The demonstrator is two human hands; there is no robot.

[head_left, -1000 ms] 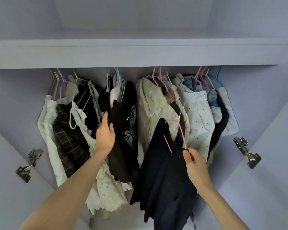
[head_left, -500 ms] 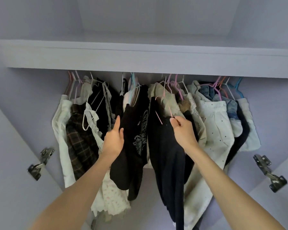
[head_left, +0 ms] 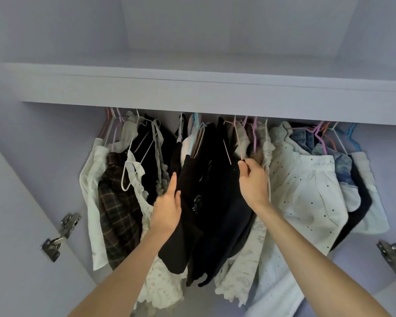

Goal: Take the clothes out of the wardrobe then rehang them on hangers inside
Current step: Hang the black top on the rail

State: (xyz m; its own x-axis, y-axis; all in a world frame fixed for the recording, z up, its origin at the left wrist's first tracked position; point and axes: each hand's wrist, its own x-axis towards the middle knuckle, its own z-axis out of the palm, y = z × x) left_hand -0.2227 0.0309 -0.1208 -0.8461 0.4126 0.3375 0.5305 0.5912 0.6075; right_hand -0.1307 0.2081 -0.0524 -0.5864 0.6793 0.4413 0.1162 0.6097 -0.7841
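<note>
While the right hand [head_left: 253, 181] pinches the pink hanger [head_left: 238, 143] of a navy garment [head_left: 226, 225] up among the hung clothes, the left hand [head_left: 167, 207], fingers straight, presses a black top [head_left: 188, 191] leftward; plaid [head_left: 117, 213] and white dotted [head_left: 306, 191] pieces hang either side under the shelf [head_left: 192, 92]

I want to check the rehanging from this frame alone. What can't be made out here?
- Head view: the rail and the pink hanger's hook top, hidden by the shelf edge.
- Right hand's fingertips, curled out of sight.
- Garment hems, cut off by the lower frame edge or arms.
- Left hand's palm, hidden against the black garment.
</note>
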